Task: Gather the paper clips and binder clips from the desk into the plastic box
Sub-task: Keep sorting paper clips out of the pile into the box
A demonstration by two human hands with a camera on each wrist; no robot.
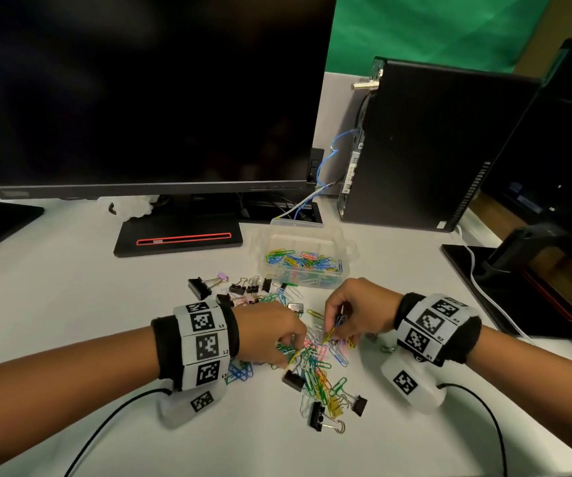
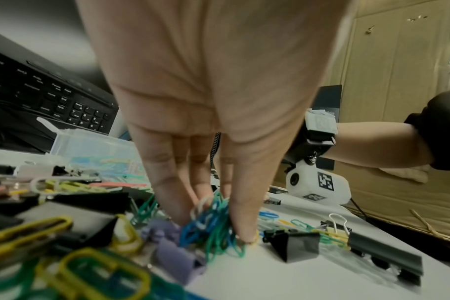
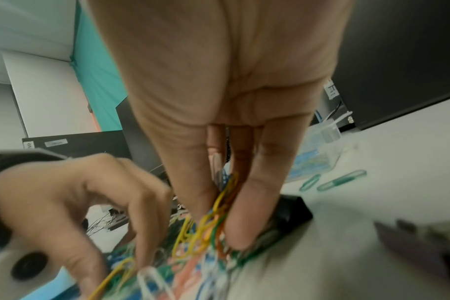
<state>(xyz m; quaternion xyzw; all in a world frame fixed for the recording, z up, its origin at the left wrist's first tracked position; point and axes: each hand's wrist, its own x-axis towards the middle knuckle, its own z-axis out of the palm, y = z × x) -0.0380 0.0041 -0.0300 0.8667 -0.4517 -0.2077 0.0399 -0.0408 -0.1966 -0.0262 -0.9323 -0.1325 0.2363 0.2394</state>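
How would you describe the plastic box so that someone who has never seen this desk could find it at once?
Start at the big dark monitor and drop to its stand base with the red stripe. Just right of that base, before the black computer tower, sits the plastic box. It is the only clear container, lid open, already holding coloured paper clips.

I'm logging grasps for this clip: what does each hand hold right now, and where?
Left hand pinches a bunch of blue and green paper clips between thumb and fingertips. Right hand pinches a bunch of mostly yellow clips the same way.
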